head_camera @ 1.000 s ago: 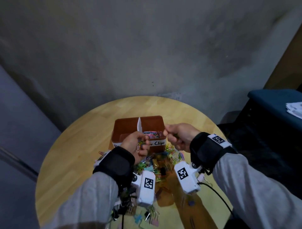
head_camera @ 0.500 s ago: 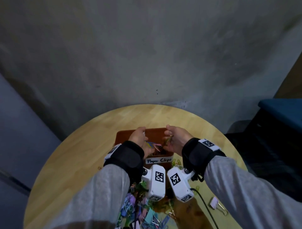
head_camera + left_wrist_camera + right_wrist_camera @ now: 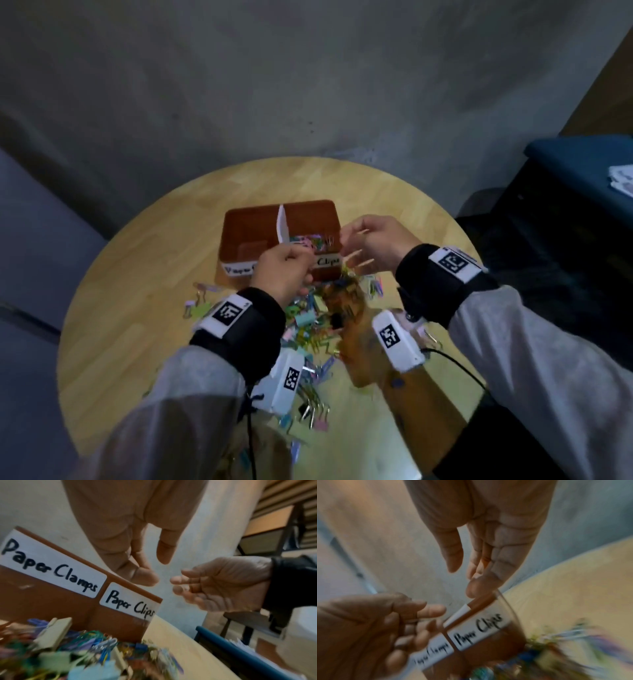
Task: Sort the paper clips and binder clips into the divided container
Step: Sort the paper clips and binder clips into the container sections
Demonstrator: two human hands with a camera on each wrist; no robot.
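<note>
My left hand (image 3: 284, 270) hung loosely curled, empty, before the brown divided box (image 3: 253, 236) on the round wooden counter (image 3: 137, 291). My right hand (image 3: 373, 243), relaxed, held nothing. Risk: tangled coloured clips (image 3: 318, 318) entering the wrong compartment.

Left grip (image 3: 284, 270) and right grip (image 3: 371, 241) raised, fingers loosely spread, seemingly empty
</note>
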